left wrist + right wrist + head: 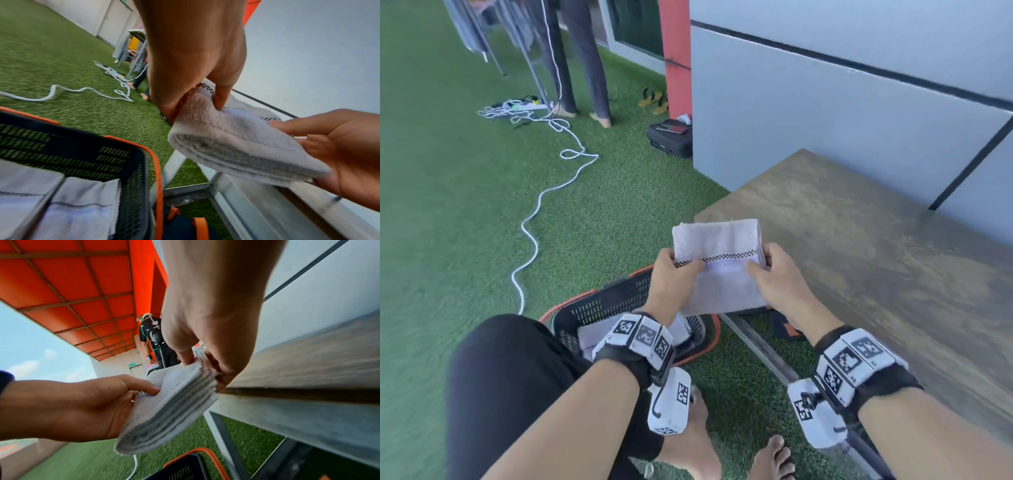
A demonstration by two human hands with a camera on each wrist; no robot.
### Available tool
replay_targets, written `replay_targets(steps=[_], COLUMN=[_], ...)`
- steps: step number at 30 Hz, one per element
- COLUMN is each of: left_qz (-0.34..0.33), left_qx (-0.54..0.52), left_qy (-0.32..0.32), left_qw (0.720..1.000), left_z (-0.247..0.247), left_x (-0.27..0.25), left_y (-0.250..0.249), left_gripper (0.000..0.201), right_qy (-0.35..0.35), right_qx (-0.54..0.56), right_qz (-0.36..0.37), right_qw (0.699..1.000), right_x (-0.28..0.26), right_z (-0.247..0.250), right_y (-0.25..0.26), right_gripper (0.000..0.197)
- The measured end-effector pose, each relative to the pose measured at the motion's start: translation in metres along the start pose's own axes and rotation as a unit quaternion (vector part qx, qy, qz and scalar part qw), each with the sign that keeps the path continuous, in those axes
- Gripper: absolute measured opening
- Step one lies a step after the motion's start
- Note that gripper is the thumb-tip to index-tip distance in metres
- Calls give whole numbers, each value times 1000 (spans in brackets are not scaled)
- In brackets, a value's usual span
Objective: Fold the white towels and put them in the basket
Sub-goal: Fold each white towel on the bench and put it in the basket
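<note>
While the folded white towel is held in the air between both hands, its left edge is pinched by the left hand, thumb on top and fingers curled beneath, and its right edge is gripped the same way by the right hand. A dark checkered stripe is seen running across the towel's upper face, and several stacked layers are shown at its near edge in the wrist views. The towel is held above the far end of a black plastic basket with an orange rim, just beside the edge of a wooden bench. Inside the basket, folded white towels are already laid. The basket is set on green artificial turf, across which a white cable is trailed.
</note>
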State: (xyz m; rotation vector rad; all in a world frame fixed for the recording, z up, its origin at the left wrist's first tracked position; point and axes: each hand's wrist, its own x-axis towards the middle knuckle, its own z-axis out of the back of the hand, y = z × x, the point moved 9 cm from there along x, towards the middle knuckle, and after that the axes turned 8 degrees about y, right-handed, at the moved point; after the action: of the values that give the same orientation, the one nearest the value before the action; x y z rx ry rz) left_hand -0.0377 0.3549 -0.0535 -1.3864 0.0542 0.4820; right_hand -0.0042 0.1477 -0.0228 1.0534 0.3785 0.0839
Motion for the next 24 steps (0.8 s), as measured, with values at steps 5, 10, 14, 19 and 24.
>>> replay_targets(steps=[5,10,14,19,24], left_qz=[95,164,233,285,312], left_qx=[4,22,52,114,98], left_qy=[-68,-110,-99,-37,-26], left_qw=[993,980,966,951,945], left_z=[55,86,95,86,77], left_x=[27,57,76,107,127], left_y=[69,140,201,259,293], left_gripper=[35,40,34,19,27], right_qy=[47,109,158,218,282], right_qx=[-26,-68,-123,-196,-208], right_qz=[12,14,-6,-46,-112], right_qw=[998,992,980,955,930], right_x=[43,83,113,144,163], right_z=[-73,-149,-199,-245,-274], right_y=[4,-17,-47,-91,-126], right_gripper=[37,37,28,22,43])
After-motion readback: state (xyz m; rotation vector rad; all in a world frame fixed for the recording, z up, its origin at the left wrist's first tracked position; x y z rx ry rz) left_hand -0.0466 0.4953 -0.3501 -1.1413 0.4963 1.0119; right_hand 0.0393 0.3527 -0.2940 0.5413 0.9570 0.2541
